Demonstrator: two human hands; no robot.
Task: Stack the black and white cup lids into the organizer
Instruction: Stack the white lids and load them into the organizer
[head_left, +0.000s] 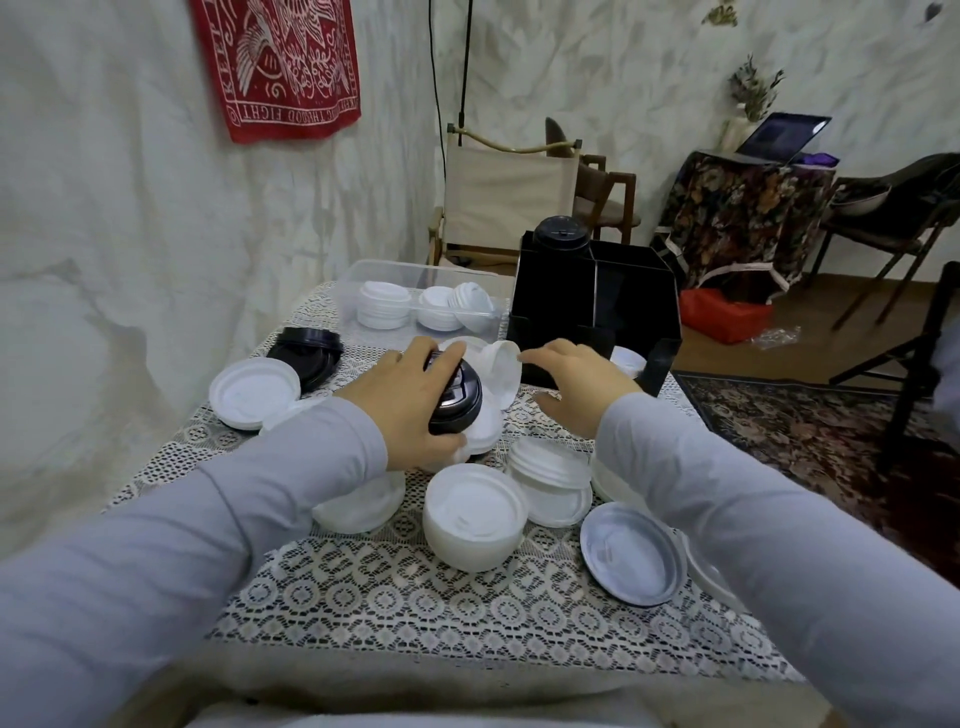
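The left hand (402, 402) grips a short stack of glossy black plastic cup lids (460, 397), thumb below and fingers curled over the top, just above a heap of white plastic cup lids (485, 434) on the lace-covered table (415, 597). The right hand (579, 384) is spread wide and holds nothing; its fingertips reach toward 1 tilted white lid (504, 364), contact unclear. Behind them stands the black divided organizer (644, 312), with another black lid stack (561, 234) in its back-left compartment. Left of it, a clear plastic tub (363, 275) holds more white lids. A second pile of black lids (309, 353) lies near the table's left edge
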